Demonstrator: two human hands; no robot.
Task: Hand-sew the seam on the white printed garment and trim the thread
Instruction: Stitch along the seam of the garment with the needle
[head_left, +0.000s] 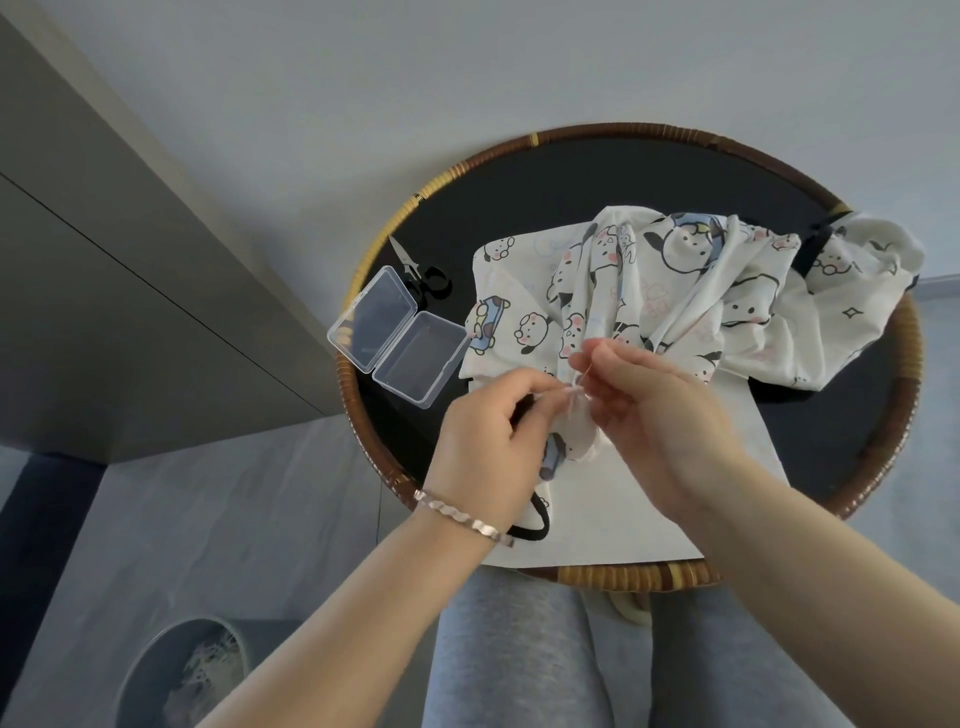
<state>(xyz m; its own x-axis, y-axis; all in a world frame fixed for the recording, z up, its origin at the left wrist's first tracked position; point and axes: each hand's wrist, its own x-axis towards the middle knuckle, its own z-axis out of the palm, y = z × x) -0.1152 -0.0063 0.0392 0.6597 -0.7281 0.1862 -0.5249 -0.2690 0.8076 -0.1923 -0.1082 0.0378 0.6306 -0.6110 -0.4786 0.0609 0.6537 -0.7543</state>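
The white garment (691, 291), printed with cartoon dogs, lies bunched across the round table (571, 171). My left hand (488, 441), with a bracelet at the wrist, pinches a fold of the garment's near edge. My right hand (654, 410) sits just right of that fold, its fingers curled and pinching a thin pale thread (584, 371) that runs down into the cloth. The needle is too small to make out. Small black-handled scissors (423, 273) lie at the table's left side, apart from both hands.
A clear plastic box (397, 335) lies open next to the scissors. The table has a raised woven rim (623, 574). A white sheet (613, 514) lies under the garment near me. A grey bin (182, 675) stands on the floor at lower left. My grey-trousered legs are below the table.
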